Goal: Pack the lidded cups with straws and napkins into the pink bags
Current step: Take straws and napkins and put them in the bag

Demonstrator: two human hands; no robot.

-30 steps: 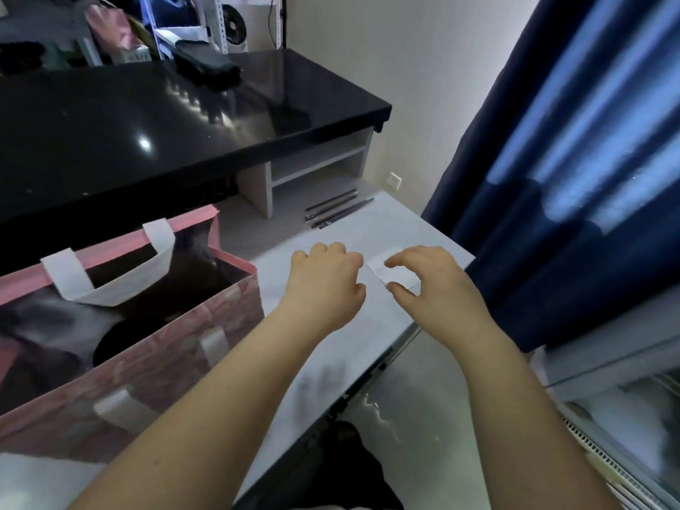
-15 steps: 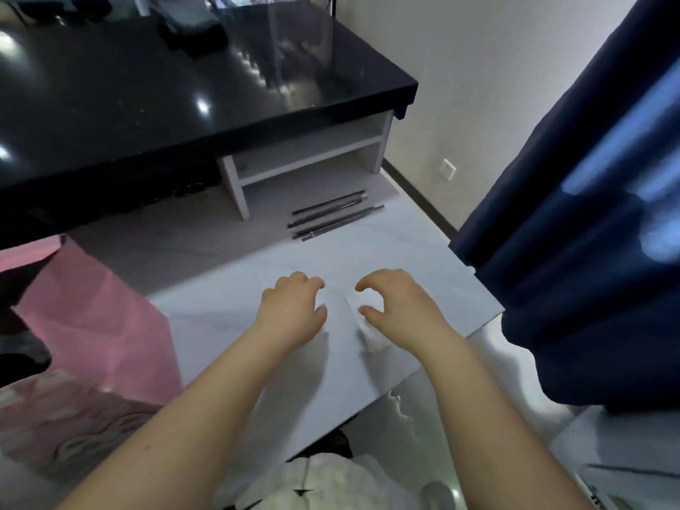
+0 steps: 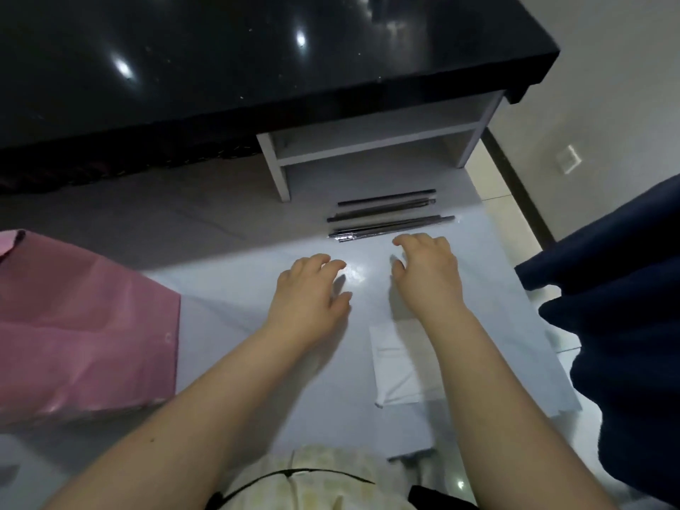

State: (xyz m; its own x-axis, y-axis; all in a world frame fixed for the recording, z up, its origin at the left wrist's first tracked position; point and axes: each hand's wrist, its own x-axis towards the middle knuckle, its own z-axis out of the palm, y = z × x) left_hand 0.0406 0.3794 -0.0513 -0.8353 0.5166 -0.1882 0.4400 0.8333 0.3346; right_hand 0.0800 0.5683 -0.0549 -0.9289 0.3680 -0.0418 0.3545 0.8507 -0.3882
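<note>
White tabletop lies under both hands. The left hand and right hand hover side by side, fingers loosely bent and spread, pinching nothing. Just past the right hand's fingertips lies a row of dark wrapped straws. A folded white napkin sits beneath the right forearm, behind the wrist. This looks like the straw-fetching step: the next move calls for reaching slightly farther and pinching one thin straw off the flat surface. Well left of the left hand is a pink bag. Only its outer panel shows, so its contents cannot be told. No lidded cup is in view.
</note>
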